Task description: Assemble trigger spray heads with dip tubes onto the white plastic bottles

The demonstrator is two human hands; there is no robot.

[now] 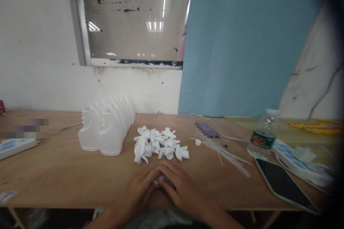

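Two bare hands, the left hand wearing a ring and the right hand, meet at the near side of a brown table. Their grip is narrow: the fingers of both curl around a small white piece, mostly hidden between them, so its shape cannot be told. Just beyond the fingertips lies a loose heap of white trigger spray heads. To its left, white plastic bottles stand upright in two rows, necks uncapped. Right of the heap are a small white ring-shaped part and a spread of thin, pale tubes. Farther right, a capped water bottle with a green label stands beside a dark-screened phone and a white power strip. Behind the table, a blue curtain hangs right of a window.
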